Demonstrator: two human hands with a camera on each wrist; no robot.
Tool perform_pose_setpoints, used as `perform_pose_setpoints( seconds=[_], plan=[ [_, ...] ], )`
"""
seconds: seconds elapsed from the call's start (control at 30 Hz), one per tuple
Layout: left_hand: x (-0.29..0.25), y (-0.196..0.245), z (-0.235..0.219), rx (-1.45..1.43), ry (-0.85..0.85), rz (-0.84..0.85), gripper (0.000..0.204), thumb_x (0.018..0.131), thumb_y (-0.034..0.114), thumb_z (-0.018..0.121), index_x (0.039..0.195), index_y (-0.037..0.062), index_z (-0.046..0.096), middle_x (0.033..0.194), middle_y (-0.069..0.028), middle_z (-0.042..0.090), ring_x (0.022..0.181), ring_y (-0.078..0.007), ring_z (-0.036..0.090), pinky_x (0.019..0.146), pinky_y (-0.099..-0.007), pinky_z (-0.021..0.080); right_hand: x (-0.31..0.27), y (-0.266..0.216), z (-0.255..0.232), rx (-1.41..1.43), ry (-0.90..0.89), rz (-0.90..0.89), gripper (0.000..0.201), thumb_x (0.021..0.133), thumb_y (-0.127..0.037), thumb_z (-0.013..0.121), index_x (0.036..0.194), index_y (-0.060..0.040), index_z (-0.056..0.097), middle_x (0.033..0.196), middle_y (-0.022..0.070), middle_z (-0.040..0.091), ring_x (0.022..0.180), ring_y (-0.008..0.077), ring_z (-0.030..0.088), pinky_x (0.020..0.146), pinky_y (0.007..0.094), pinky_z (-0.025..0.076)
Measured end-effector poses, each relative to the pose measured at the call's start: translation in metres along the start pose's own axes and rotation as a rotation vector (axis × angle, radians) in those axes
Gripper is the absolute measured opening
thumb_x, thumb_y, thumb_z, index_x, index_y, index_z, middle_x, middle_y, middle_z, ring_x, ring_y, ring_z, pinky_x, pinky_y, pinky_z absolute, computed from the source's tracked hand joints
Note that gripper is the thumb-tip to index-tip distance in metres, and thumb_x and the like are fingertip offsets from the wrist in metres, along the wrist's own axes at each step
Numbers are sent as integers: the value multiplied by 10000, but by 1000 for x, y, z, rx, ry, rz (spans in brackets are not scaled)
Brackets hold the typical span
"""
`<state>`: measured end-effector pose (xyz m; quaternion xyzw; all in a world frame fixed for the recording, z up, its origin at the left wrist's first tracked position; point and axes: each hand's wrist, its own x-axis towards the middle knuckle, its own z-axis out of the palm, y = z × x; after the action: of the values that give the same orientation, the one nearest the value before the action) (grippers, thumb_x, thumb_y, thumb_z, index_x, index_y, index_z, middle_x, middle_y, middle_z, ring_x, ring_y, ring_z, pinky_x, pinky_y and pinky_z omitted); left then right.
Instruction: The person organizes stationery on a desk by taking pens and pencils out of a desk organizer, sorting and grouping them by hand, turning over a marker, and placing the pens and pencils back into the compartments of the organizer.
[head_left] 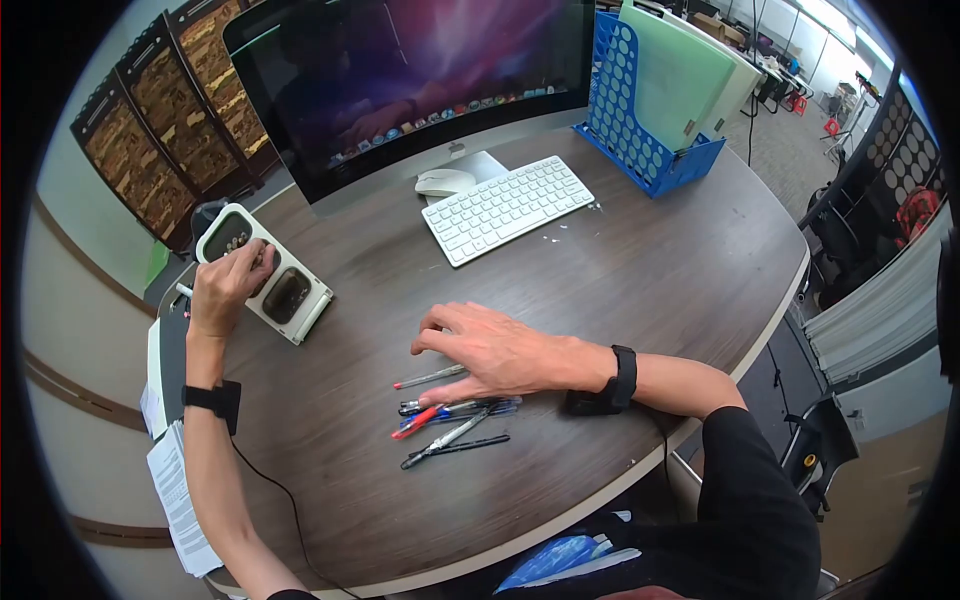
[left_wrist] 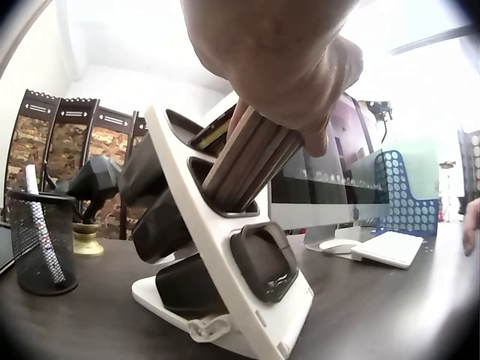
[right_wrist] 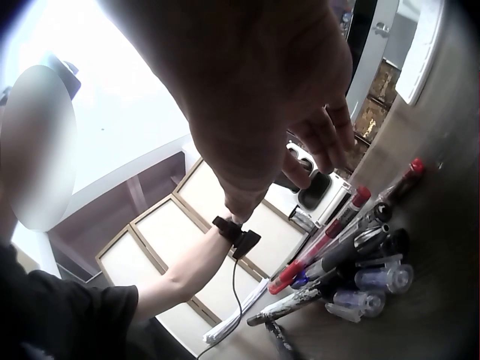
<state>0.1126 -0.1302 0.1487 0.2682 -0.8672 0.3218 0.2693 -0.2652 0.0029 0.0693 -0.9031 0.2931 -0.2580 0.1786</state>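
At the desk's left stands a white tilted organizer with dark cups. My left hand is at its middle cup, gripping a bundle of brown, flat-sided sticks whose lower ends sit inside that cup. In the left wrist view the lowest cup holds no sticks, while something black and yellow shows in the upper one. My right hand hovers palm down over a loose pile of pens, its fingers relaxed and spread. The pile includes a red pen, a silver-patterned pen and a black pen.
A monitor stands at the back, with a white mouse and keyboard before it. A blue file holder with green folders is at the back right. Beside the organizer is a black mesh cup; papers lie at left.
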Motion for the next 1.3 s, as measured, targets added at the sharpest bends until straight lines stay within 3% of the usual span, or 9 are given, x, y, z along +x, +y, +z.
perform_pose_setpoints(
  seconds=[0.33, 0.53, 0.67, 0.73, 0.8, 0.97, 1.2, 1.27, 1.3],
  plan=[
    [23, 49, -44, -132, 106, -106, 172, 897, 61, 879, 1028, 28, 771, 753, -67, 734, 612, -182, 734, 544, -303, 562, 14, -1, -11, 87, 158, 34, 464, 982, -461, 791, 1207, -70, 684, 1180, 132, 653, 1112, 337, 649, 974, 435, 546],
    [33, 120, -35, -475, 120, -441, 115, 907, 55, 865, 979, 15, 785, 759, -64, 774, 672, -135, 761, 620, -286, 584, 31, 8, -6, 364, 287, 67, 779, 939, -527, 822, 1462, -21, 542, 1396, 189, 619, 1284, 335, 623, 1069, 479, 537],
    [47, 165, -16, -817, 152, -672, 78, 918, 25, 848, 949, -18, 792, 754, -12, 741, 684, -49, 655, 630, -217, 512, 44, 18, -7, 806, 77, 210, 1044, 880, -629, 841, 1610, -31, 397, 1528, 252, 547, 1445, 337, 535, 1171, 479, 472],
    [57, 180, -11, -928, 132, -740, 93, 925, 39, 849, 949, -27, 788, 741, 1, 723, 669, -41, 633, 615, -216, 497, 44, 21, -7, 1089, -131, 145, 895, 917, -605, 805, 1509, -18, 479, 1409, 221, 593, 1348, 306, 600, 1122, 442, 502],
    [61, 186, -3, -959, 44, -793, 106, 935, 55, 847, 944, -31, 787, 729, 7, 709, 659, -28, 612, 594, -214, 476, 44, 24, -6, 1350, -365, 134, 591, 988, -348, 805, 1403, -27, 532, 1196, 128, 701, 1120, 217, 715, 929, 367, 607],
    [66, 198, 9, -1130, -90, -963, 137, 988, 91, 821, 951, -26, 759, 729, 33, 689, 651, -7, 596, 574, -196, 442, 23, 23, 3, 1771, -400, 441, 365, 1006, -197, 769, 1242, -10, 563, 1028, 107, 715, 819, 192, 736, 755, 392, 671],
    [60, 206, 12, -1073, -81, -954, 144, 1006, 102, 797, 964, -19, 731, 768, 18, 689, 667, -27, 582, 602, -216, 456, 28, 40, 13, 1616, -451, 435, 231, 1005, -172, 757, 1088, -19, 605, 922, 92, 716, 690, 147, 703, 619, 335, 641],
    [53, 204, 14, -933, -98, -852, 127, 993, 91, 790, 976, -7, 712, 837, -19, 676, 710, -91, 595, 664, -258, 485, 28, 36, 10, 1592, -445, 452, 190, 997, -148, 741, 1039, -13, 612, 871, 77, 701, 656, 137, 688, 569, 311, 609],
    [53, 200, 15, -910, -94, -735, 125, 982, 99, 780, 1007, 2, 705, 1006, -89, 655, 873, -183, 623, 792, -326, 514, 29, 36, 10, 1591, -443, 447, 190, 997, -148, 741, 1039, -13, 612, 871, 77, 701, 656, 137, 688, 569, 311, 609]
  ],
)
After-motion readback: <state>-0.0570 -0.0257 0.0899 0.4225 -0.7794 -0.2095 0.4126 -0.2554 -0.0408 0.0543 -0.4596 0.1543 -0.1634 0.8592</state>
